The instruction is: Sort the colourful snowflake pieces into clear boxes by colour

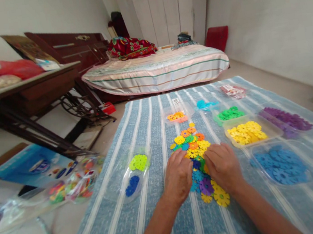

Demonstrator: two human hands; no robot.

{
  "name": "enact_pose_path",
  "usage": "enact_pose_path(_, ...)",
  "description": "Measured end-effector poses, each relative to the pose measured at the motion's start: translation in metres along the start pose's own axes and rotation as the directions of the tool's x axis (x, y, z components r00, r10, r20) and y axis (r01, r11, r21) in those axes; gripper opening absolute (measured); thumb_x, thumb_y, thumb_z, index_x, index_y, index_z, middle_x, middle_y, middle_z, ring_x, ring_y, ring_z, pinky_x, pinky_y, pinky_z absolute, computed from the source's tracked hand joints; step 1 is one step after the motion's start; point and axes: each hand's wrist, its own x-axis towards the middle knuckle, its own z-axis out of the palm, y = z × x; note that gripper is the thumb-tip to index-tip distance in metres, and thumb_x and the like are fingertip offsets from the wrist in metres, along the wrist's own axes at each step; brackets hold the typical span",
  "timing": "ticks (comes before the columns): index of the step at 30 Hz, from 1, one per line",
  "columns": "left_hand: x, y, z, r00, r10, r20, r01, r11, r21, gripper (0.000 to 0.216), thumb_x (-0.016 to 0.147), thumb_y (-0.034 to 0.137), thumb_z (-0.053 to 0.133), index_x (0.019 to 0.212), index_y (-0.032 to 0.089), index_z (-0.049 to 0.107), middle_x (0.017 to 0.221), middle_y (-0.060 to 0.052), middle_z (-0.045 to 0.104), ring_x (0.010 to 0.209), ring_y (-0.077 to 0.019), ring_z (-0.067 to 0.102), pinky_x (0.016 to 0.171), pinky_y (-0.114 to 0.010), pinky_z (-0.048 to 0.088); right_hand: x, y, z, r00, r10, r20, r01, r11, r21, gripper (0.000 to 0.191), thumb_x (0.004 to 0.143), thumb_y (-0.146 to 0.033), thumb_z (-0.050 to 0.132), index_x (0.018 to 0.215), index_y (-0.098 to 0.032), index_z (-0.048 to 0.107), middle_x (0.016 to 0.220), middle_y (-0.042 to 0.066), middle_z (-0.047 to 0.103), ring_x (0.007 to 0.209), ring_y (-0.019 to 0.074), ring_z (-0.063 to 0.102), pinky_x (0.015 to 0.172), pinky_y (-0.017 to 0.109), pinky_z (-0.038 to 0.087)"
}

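Observation:
A colourful cluster of flower-shaped plastic discs (192, 153), yellow, orange, green, blue and purple, lies on the striped cloth in front of me. The discs look slotted together. My left hand (179, 174) is closed at the left side of the cluster, fingers curled in on its middle. Opposite it, my right hand (222, 165) is also closed, fingertips against the right side. Both sets of fingertips are partly hidden, so the exact discs under them cannot be made out. Large yellow discs (221, 197) stick out at the near end, beside a purple disc (206, 186).
Clear trays hold sorted discs: blue (283, 166), yellow (246, 133), purple (289, 117) and green (231, 114) on the right, orange (176, 116) behind, lime (138, 162) and dark blue (132, 185) on the left. Beyond stand a bed (155, 71) and a sewing-machine table (21, 89).

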Motion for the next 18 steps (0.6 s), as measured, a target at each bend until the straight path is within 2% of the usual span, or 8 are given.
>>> enact_pose_path(4, -0.003, 0.003, -0.024, 0.999, -0.034, -0.031, 0.035, 0.999, 0.012, 0.02, 0.089, 0.014, 0.044, 0.08, 0.016, 0.063, 0.099, -0.009, 0.068, 0.105, -0.0188, 0.059, 0.098, -0.041, 0.048, -0.006, 0.0, 0.001, 0.995, -0.101, 0.012, 0.101, 0.995, 0.027, 0.015, 0.09, -0.014, 0.048, 0.082, -0.016, 0.06, 0.084, 0.008, 0.065, 0.089, 0.021, 0.056, 0.092, 0.042, 0.038)
enact_pose_path(7, -0.008, -0.007, -0.056, 0.998, -0.064, -0.027, 0.067, 0.993, 0.095, 0.022, 0.089, 0.014, 0.042, 0.078, 0.016, 0.061, 0.1, -0.01, 0.067, 0.108, -0.019, 0.057, 0.1, -0.041, 0.046, -0.009, 0.004, 0.001, 0.985, -0.17, -0.008, 0.17, 0.985, 0.035, 0.012, 0.089, -0.014, 0.049, 0.084, -0.015, 0.06, 0.085, 0.009, 0.065, 0.088, 0.0221, 0.056, 0.089, 0.043, 0.04)
enact_pose_path(9, -0.013, -0.021, -0.084, 0.988, -0.153, 0.01, 0.149, 0.974, 0.171, 0.022, 0.09, 0.016, 0.041, 0.078, 0.016, 0.06, 0.104, -0.01, 0.066, 0.109, -0.0202, 0.056, 0.098, -0.041, 0.046, -0.011, 0.006, 0.002, 0.981, -0.191, -0.017, 0.191, 0.981, 0.028, 0.012, 0.089, -0.015, 0.05, 0.084, -0.015, 0.06, 0.085, 0.01, 0.065, 0.087, 0.0226, 0.056, 0.089, 0.043, 0.04)
enact_pose_path(11, -0.018, -0.038, -0.111, 0.968, -0.226, 0.11, 0.189, 0.942, 0.277, 0.025, 0.09, 0.018, 0.039, 0.081, 0.016, 0.062, 0.102, -0.011, 0.067, 0.108, -0.0212, 0.056, 0.097, -0.041, 0.046, -0.012, 0.006, 0.002, 0.979, -0.202, -0.015, 0.202, 0.979, 0.023, 0.012, 0.089, -0.015, 0.05, 0.083, -0.015, 0.06, 0.085, 0.009, 0.065, 0.086, 0.0226, 0.056, 0.088, 0.043, 0.041)
enact_pose_path(12, -0.02, -0.046, -0.123, 0.947, -0.272, 0.173, 0.203, 0.92, 0.334, 0.026, 0.09, 0.018, 0.038, 0.081, 0.016, 0.062, 0.102, -0.01, 0.066, 0.106, -0.0213, 0.057, 0.098, -0.041, 0.045, -0.012, 0.006, 0.002, 0.979, -0.204, -0.013, 0.204, 0.979, 0.023, 0.011, 0.089, -0.015, 0.05, 0.083, -0.015, 0.06, 0.085, 0.009, 0.065, 0.086, 0.0225, 0.056, 0.088, 0.043, 0.041)
enact_pose_path(14, -0.025, -0.062, -0.14, 0.869, -0.393, 0.3, 0.236, 0.863, 0.447, 0.027, 0.09, 0.02, 0.038, 0.078, 0.016, 0.062, 0.099, -0.011, 0.067, 0.105, -0.0217, 0.057, 0.097, -0.039, 0.044, -0.013, 0.005, 0.002, 0.978, -0.208, -0.003, 0.208, 0.978, 0.024, 0.012, 0.089, -0.015, 0.05, 0.082, -0.016, 0.06, 0.084, 0.009, 0.065, 0.086, 0.0221, 0.056, 0.088, 0.042, 0.042)
enact_pose_path(16, -0.031, -0.074, -0.146, 0.78, -0.491, 0.389, 0.248, 0.812, 0.529, 0.03, 0.089, 0.019, 0.037, 0.075, 0.016, 0.063, 0.095, -0.011, 0.067, 0.104, -0.0219, 0.058, 0.095, -0.038, 0.044, -0.014, 0.004, 0.002, 0.977, -0.212, 0.004, 0.211, 0.977, 0.03, 0.012, 0.089, -0.015, 0.05, 0.082, -0.016, 0.06, 0.084, 0.008, 0.065, 0.086, 0.0219, 0.056, 0.088, 0.042, 0.042)
enact_pose_path(18, -0.036, -0.082, -0.145, 0.731, -0.533, 0.425, 0.248, 0.789, 0.562, 0.03, 0.087, 0.017, 0.039, 0.071, 0.015, 0.064, 0.096, -0.013, 0.068, 0.105, -0.0232, 0.058, 0.095, -0.038, 0.044, -0.014, 0.004, 0.003, 0.976, -0.216, 0.002, 0.216, 0.976, 0.041, 0.012, 0.089, -0.015, 0.05, 0.082, -0.016, 0.06, 0.083, 0.008, 0.064, 0.085, 0.0217, 0.056, 0.087, 0.042, 0.043)
